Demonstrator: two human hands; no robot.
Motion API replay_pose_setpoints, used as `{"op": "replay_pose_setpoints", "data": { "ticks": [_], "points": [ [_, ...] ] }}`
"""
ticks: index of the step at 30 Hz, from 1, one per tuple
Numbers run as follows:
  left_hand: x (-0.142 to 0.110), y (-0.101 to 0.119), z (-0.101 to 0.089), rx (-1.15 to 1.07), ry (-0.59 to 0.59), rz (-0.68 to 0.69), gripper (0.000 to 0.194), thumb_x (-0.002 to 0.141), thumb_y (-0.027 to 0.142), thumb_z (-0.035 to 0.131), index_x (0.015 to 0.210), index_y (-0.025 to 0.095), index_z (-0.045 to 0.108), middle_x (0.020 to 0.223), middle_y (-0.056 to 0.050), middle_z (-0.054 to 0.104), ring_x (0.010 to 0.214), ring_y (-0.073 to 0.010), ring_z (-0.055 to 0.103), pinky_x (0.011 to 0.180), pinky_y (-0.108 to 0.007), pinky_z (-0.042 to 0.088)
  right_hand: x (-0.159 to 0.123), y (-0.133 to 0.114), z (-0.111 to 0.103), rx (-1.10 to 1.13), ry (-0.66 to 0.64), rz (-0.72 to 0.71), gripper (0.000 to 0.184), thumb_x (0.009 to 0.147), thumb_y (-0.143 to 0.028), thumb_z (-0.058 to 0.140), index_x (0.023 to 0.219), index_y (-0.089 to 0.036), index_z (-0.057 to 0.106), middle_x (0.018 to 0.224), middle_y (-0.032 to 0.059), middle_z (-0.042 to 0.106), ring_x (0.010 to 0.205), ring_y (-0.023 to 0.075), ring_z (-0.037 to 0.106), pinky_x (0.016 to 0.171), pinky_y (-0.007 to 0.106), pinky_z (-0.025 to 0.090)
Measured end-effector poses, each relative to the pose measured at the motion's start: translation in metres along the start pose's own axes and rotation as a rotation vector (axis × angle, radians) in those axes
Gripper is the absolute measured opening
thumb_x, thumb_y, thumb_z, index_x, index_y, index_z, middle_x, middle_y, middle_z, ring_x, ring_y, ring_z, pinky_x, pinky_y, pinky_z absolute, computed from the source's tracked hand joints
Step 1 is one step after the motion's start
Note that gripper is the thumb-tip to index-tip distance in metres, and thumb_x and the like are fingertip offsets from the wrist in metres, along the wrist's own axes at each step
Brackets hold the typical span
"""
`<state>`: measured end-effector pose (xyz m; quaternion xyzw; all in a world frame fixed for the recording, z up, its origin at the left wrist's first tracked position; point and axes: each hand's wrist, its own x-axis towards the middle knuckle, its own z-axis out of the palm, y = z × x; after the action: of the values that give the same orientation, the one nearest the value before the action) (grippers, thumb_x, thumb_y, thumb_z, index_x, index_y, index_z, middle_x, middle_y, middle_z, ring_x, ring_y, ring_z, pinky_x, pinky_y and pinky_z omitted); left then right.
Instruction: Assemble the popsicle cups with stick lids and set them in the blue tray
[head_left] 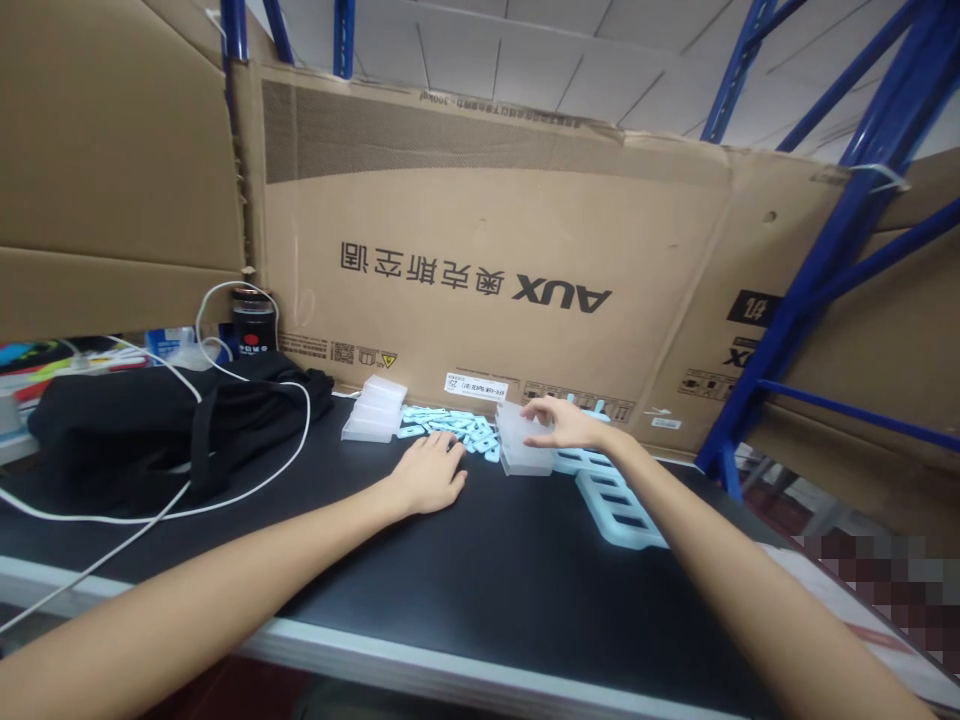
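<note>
My left hand (431, 472) lies palm down on the black tabletop, its fingers spread at the near edge of a pile of small light-blue plastic pieces (457, 430). My right hand (562, 424) is at the translucent plastic bins (519, 452) right of the pile. Its thumb and fingers are apart in a curve, and nothing shows between them; whether they touch the bins I cannot tell. Left of the pile stands another stepped stack of translucent bins (373, 412). Behind my right forearm lies a light-blue slotted plastic frame (611, 515), partly hidden by the arm.
A big cardboard sheet (435, 220) walls off the back. On the left are a black cloth bag (135, 420), a loose white cable (247, 497) and a dark jar (253, 325). Blue metal posts (810, 270) rise on the right. The table's pale front edge (420, 660) runs nearest me.
</note>
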<state>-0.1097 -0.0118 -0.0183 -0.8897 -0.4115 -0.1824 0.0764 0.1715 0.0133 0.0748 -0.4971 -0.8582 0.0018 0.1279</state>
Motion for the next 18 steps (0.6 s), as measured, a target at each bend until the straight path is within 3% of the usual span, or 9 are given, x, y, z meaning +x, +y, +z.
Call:
{"op": "replay_pose_setpoints", "data": {
  "ticks": [7, 10, 12, 15, 18],
  "points": [
    [0.000, 0.000, 0.000, -0.001, -0.008, 0.006, 0.035, 0.093, 0.042, 0.040, 0.113, 0.019, 0.058, 0.124, -0.013, 0.056, 0.118, -0.0297, 0.051, 0.102, -0.044, 0.040, -0.009, 0.003, 0.006, 0.079, -0.037, -0.034, 0.048, 0.069, -0.052, 0.074, 0.105, -0.021, 0.068, 0.107, 0.0073, 0.065, 0.094, 0.0224, 0.057, 0.085, 0.036, 0.046],
    [0.000, 0.001, -0.002, -0.009, -0.003, 0.012, 0.034, 0.092, 0.040, 0.042, 0.114, 0.019, 0.057, 0.126, -0.014, 0.055, 0.120, -0.0299, 0.050, 0.103, -0.044, 0.040, -0.014, 0.020, 0.011, 0.118, 0.099, 0.047, 0.048, 0.074, -0.053, 0.068, 0.109, -0.020, 0.064, 0.109, 0.0081, 0.062, 0.097, 0.0233, 0.057, 0.090, 0.038, 0.046],
    [0.000, 0.001, -0.002, -0.010, 0.001, 0.021, 0.033, 0.092, 0.038, 0.042, 0.114, 0.019, 0.057, 0.127, -0.013, 0.054, 0.121, -0.0298, 0.049, 0.104, -0.044, 0.039, -0.019, 0.041, 0.017, 0.107, 0.330, 0.207, 0.045, 0.081, -0.048, 0.060, 0.114, -0.017, 0.059, 0.113, 0.0110, 0.059, 0.102, 0.0239, 0.056, 0.093, 0.039, 0.045],
    [0.001, 0.002, -0.002, -0.006, 0.001, 0.029, 0.032, 0.092, 0.037, 0.043, 0.115, 0.019, 0.056, 0.127, -0.013, 0.055, 0.121, -0.0292, 0.049, 0.104, -0.043, 0.038, -0.032, 0.078, 0.028, 0.006, 0.648, 0.603, 0.051, 0.079, -0.039, 0.057, 0.122, -0.011, 0.050, 0.124, 0.0188, 0.053, 0.119, 0.0282, 0.049, 0.099, 0.039, 0.043],
    [0.001, 0.002, -0.002, 0.002, 0.000, 0.035, 0.031, 0.092, 0.037, 0.042, 0.114, 0.019, 0.056, 0.126, -0.013, 0.055, 0.120, -0.0290, 0.049, 0.104, -0.043, 0.038, -0.042, 0.107, 0.040, -0.037, 0.576, 0.852, 0.055, 0.076, -0.040, 0.061, 0.120, -0.007, 0.053, 0.121, 0.0241, 0.055, 0.123, 0.0335, 0.049, 0.094, 0.038, 0.047]
  ]
}}
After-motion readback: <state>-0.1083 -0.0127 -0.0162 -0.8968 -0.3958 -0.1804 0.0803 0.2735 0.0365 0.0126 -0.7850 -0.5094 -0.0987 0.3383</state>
